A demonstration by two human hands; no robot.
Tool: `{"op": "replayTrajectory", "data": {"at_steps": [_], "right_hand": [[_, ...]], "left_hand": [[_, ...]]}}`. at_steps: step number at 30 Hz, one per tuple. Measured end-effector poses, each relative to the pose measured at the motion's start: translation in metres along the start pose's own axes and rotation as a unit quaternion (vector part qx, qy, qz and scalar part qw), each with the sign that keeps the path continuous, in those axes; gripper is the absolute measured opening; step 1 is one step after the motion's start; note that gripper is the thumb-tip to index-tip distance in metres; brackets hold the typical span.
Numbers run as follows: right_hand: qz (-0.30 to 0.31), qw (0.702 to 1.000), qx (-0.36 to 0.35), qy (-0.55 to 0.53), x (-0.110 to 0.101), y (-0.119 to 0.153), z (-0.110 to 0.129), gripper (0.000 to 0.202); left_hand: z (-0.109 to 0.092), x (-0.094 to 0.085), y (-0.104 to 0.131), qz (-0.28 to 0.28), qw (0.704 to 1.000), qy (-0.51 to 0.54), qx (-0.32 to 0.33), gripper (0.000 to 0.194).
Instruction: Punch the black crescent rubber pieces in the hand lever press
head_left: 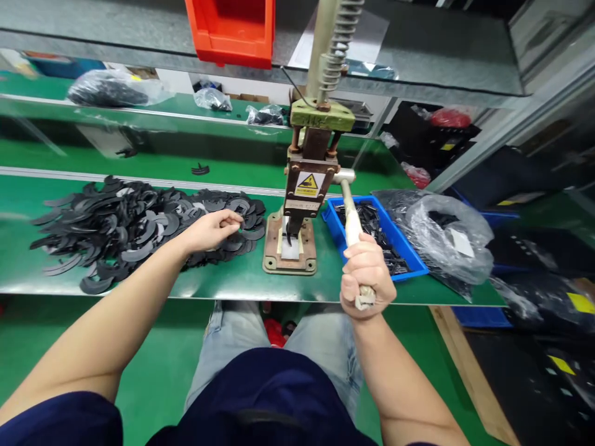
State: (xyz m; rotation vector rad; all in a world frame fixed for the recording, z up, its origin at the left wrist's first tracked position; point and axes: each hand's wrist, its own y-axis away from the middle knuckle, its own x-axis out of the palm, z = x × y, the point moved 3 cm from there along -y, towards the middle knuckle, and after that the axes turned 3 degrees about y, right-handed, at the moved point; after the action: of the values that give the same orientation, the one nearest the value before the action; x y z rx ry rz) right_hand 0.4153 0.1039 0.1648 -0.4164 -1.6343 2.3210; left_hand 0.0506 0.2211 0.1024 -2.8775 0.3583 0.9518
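Note:
My right hand (369, 277) is wrapped round the taped lever handle (352, 220) of a hand press (310, 162), low at the press's right side. The press ram is down over the base plate (271, 257), where a small dark curved piece (289, 239) shows at the tool. My left hand (214, 229) hovers at the right part of a heap of black curved plastic pieces (144, 232), to the left of the press. Its fingers are bent and pressed together; whatever may be between them is hidden.
Right of the press stands a blue tray (409, 267) with small black parts, beside a clear plastic bag (449, 232). An orange bin (232, 34) sits on the shelf (441, 56) above. Bagged parts (116, 90) lie along the back. One loose black piece (200, 169) lies behind the heap.

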Motion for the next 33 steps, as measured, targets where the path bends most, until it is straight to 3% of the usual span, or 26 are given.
{"op": "replayTrajectory", "data": {"at_steps": [2, 5, 9, 12, 17, 22, 26, 28, 30, 33], "right_hand": [[-0.014, 1.000, 0.006, -0.003, 0.002, 0.000, -0.001, 0.017], [-0.022, 1.000, 0.003, 0.001, 0.003, 0.001, -0.003, 0.019], [-0.013, 1.000, -0.003, 0.018, 0.001, 0.001, -0.004, 0.022], [0.000, 1.000, -0.004, 0.026, 0.000, 0.000, -0.003, 0.023], [0.001, 1.000, -0.009, 0.015, 0.000, 0.000, -0.002, 0.020], [-0.007, 1.000, -0.009, 0.016, 0.000, 0.000, -0.003, 0.018], [-0.008, 1.000, 0.001, 0.024, 0.001, 0.001, -0.003, 0.020], [-0.009, 1.000, 0.003, 0.027, 0.001, 0.001, -0.003, 0.021], [-0.008, 1.000, 0.002, 0.028, 0.002, 0.000, -0.003, 0.020], [-0.006, 1.000, -0.002, 0.027, 0.001, 0.000, -0.002, 0.019]], "left_hand": [[0.020, -0.014, 0.015, -0.005, 0.986, -0.161, 0.033, 0.040], [0.036, -0.011, 0.027, 0.040, 0.944, -0.319, 0.077, 0.045], [0.035, 0.007, 0.022, 0.100, 0.900, -0.415, 0.091, 0.047], [0.028, 0.011, 0.013, 0.100, 0.900, -0.413, 0.102, 0.038], [0.015, 0.004, 0.004, 0.053, 0.913, -0.374, 0.154, 0.030], [-0.007, 0.006, 0.005, -0.030, 0.963, -0.240, 0.115, 0.039], [-0.015, 0.043, 0.001, -0.033, 0.999, -0.008, 0.039, 0.036], [-0.014, 0.065, -0.007, -0.040, 0.993, 0.109, 0.002, 0.033], [-0.013, 0.084, -0.017, -0.043, 0.979, 0.197, -0.025, 0.044], [-0.015, 0.101, -0.033, -0.020, 0.966, 0.253, -0.051, 0.049]]}}
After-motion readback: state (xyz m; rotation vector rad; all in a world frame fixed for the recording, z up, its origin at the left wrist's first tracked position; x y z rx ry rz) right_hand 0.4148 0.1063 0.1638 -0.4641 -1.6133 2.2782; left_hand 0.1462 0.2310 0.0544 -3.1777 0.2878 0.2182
